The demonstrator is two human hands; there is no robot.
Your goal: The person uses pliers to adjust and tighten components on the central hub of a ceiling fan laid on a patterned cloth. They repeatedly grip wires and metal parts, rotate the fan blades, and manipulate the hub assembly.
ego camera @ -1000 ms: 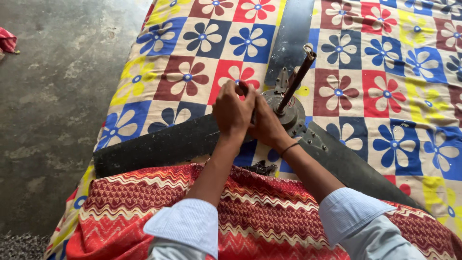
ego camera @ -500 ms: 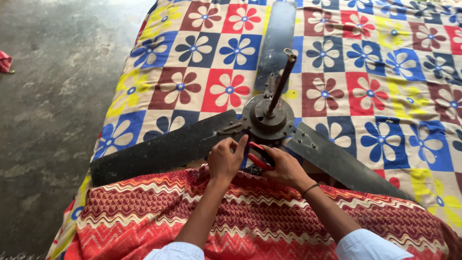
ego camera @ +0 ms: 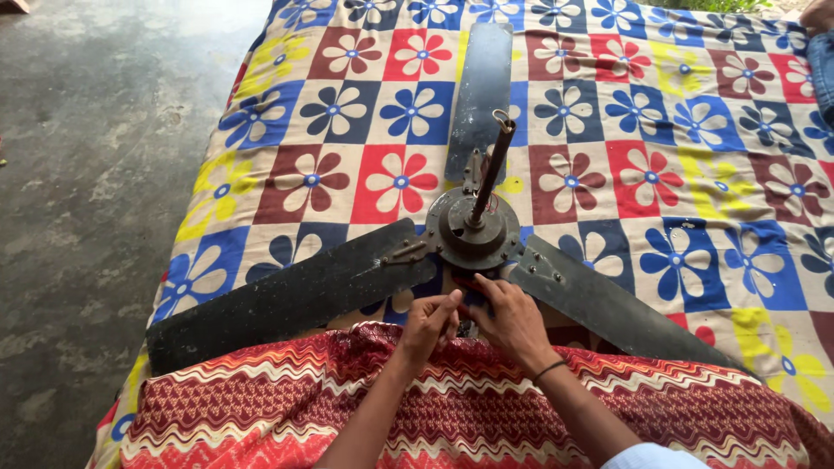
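A dark, dusty ceiling fan lies on a bed, its round motor hub (ego camera: 473, 230) facing up and a rusty rod (ego camera: 488, 169) sticking out of it. Its three blades spread to the left (ego camera: 287, 295), far side (ego camera: 482, 95) and right (ego camera: 608, 304). My left hand (ego camera: 430, 326) and my right hand (ego camera: 512, 321) meet at the hub's near edge, fingertips pinched together under the rim. Whatever they pinch is hidden in the shadow there.
The fan rests on a patchwork sheet with flower squares (ego camera: 660, 174). A red zigzag cloth (ego camera: 434, 408) covers the near end under my forearms. Bare concrete floor (ego camera: 87, 174) runs along the left. Another person's blue-clad leg (ego camera: 821, 69) shows at the top right corner.
Both hands have come down from the top of the hub to its near lower edge. The view has pulled back, and the whole fan shows.
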